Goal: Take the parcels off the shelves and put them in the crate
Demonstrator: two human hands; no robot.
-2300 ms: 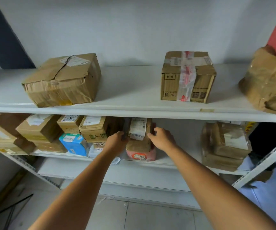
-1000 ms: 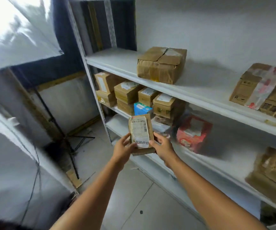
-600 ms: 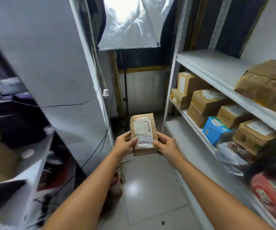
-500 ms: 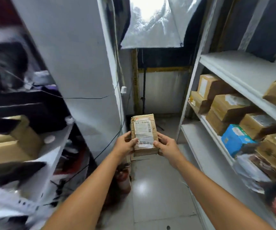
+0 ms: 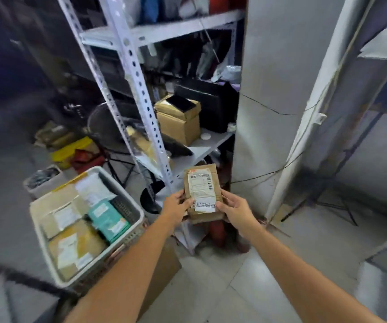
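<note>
— While both hands grip it, where's the parcel?
— Small brown cardboard parcel with white labels (image 5: 202, 194), upright between left hand (image 5: 175, 206) and right hand (image 5: 236, 210).
— Crate?
— Grey plastic crate (image 5: 130, 203), lower left of the left hand; holds brown cardboard boxes (image 5: 65, 214) and a teal box (image 5: 108, 219).

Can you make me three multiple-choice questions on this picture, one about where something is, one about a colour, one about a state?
1. Where is the grey crate relative to the held parcel?
A. lower left
B. directly above
C. far right

2. What colour is the small box among the brown parcels in the crate?
A. red
B. teal
C. black

3. How is the parcel held?
A. left hand only
B. resting on the floor
C. in the grip of both hands

Answers:
1 A, the crate sits on the floor, lower left.
2 B, its top is teal with a white label.
3 C, the left hand and right hand hold opposite edges.
</note>
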